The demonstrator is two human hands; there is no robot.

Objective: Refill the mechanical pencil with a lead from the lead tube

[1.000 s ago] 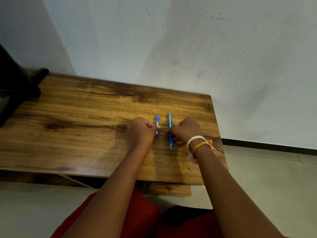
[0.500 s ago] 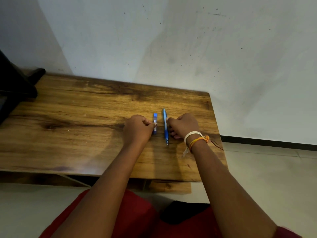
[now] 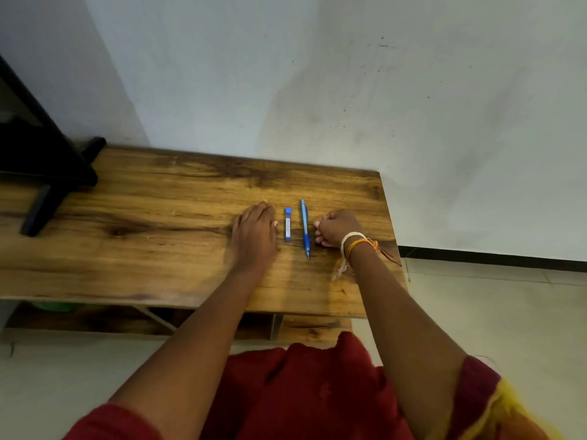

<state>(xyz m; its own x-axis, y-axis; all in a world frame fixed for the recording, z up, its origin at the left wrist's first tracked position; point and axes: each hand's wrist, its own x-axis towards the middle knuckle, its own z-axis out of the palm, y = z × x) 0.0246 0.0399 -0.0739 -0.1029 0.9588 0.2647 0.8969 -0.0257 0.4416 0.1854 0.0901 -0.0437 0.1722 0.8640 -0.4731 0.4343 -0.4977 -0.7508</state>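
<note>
A blue mechanical pencil (image 3: 305, 228) lies on the wooden table (image 3: 158, 242), its tip pointing toward me. Just left of it lies a small blue lead tube (image 3: 288, 224) with a white label, parallel to the pencil. My left hand (image 3: 254, 235) rests flat on the table to the left of the tube, fingers extended and slightly apart from it. My right hand (image 3: 336, 228) sits to the right of the pencil, fingers curled into a loose fist, holding nothing. Neither hand touches the two objects.
A black stand (image 3: 47, 179) occupies the table's left end. A white wall (image 3: 317, 90) rises right behind the table. The table's right edge (image 3: 389, 223) is close to my right hand, with tiled floor (image 3: 495, 312) beyond. A shelf runs under the tabletop.
Both hands let go: the tube and the pencil now lie free on the table. My left hand flattened and drew left, my right hand drew right.
</note>
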